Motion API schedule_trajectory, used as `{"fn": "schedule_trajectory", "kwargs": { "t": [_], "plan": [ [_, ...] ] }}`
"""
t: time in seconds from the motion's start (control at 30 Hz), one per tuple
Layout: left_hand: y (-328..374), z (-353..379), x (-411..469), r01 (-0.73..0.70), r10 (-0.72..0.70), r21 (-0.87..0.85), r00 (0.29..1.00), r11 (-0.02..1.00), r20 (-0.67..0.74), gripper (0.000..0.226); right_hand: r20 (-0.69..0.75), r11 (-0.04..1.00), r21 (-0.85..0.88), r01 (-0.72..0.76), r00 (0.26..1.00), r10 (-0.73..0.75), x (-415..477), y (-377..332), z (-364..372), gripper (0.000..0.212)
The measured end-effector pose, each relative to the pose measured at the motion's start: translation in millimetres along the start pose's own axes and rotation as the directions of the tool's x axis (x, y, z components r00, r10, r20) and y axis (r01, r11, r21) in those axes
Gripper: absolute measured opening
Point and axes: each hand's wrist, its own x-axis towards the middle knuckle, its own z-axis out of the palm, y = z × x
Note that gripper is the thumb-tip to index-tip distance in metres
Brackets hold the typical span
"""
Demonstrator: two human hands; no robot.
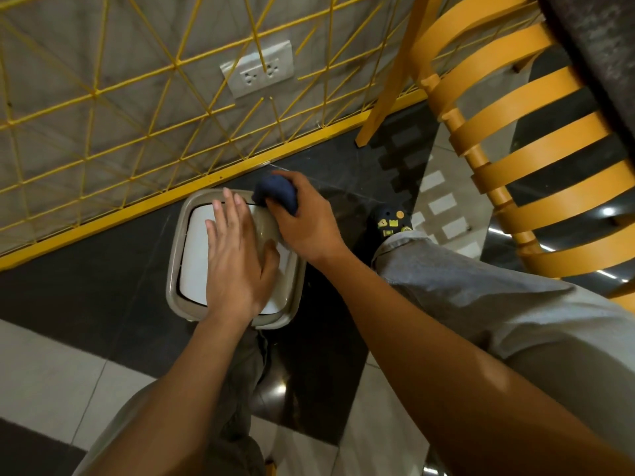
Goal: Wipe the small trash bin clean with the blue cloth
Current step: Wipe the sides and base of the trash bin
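Below, my left hand (237, 259) lay flat on the small beige plastic trash bin (178, 269); my right hand (305, 225) gripped the bunched dark-blue cloth (276, 192) at its rim.

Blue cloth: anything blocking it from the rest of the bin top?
Yes. The left hand lies flat on the white lid, covering its middle and right side, just beside the blue cloth that the right hand grips at the small trash bin's far right rim corner. The rim's left side shows nothing on it.

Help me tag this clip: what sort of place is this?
Likely an indoor café or shop corner: glossy black-and-white tiled floor, yellow wire grid over a wall socket, yellow slatted chair.
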Motion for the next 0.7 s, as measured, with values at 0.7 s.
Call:
{"fn": "schedule_trajectory", "kwargs": {
  "t": [0.7],
  "plan": [
    [39.9, -35.3, -1.3, 0.219, -0.239, -0.850, 0.964, 0.478, 0.114, 0.078, 0.334, 0.611, 0.682, -0.401, 0.915, 0.228, -42.8, -16.0, 0.4, 0.042]
  ]
}}
